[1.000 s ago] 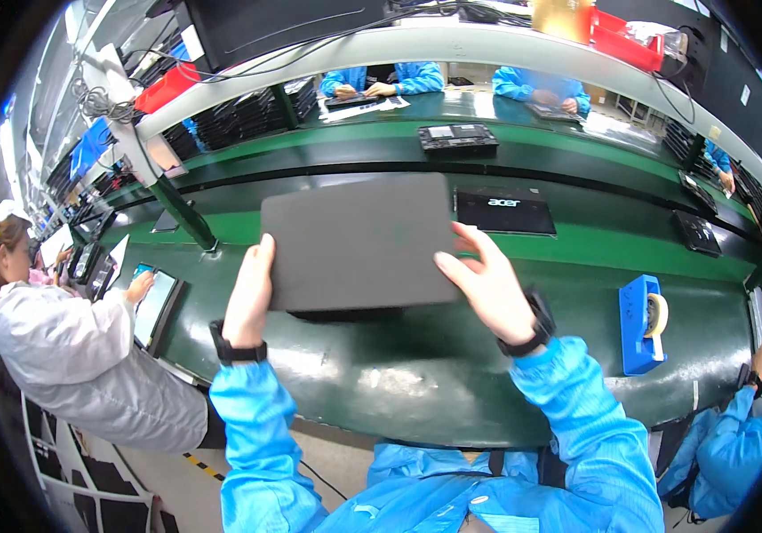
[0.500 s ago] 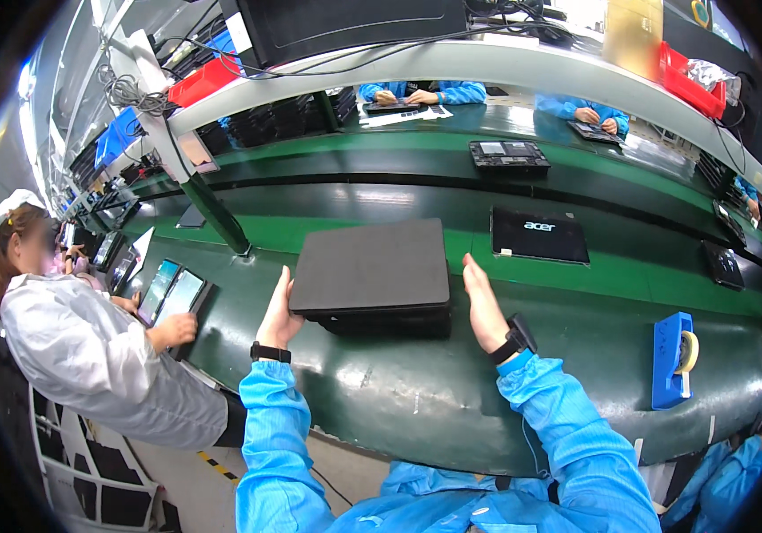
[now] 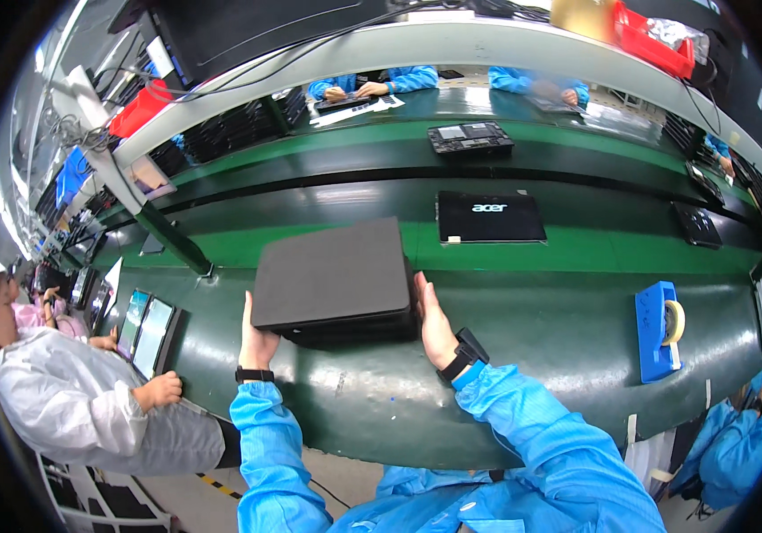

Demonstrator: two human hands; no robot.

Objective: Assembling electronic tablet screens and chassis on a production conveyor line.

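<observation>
A stack of flat black panels (image 3: 332,275) sits on the green bench in front of me, its plain dark top tilted a little; the layers beneath are hard to tell apart. My left hand (image 3: 259,333) is against the stack's left side, partly hidden by it. At the opposite side, my right hand (image 3: 435,327) presses the right edge with its fingers fairly straight. The two hands hold the stack between them. Both wrists have black bands.
Beyond the stack lies a black laptop lid (image 3: 491,218). A blue tape dispenser (image 3: 656,333) stands at the right. On the left, a person in white (image 3: 79,382) handles an open device (image 3: 151,333). An opened laptop base (image 3: 470,139) lies further back, below a shelf (image 3: 327,64).
My right hand has come in from beside the stack to touch its right side. The left hand stays at the left side. The whole view has shifted to the right.
</observation>
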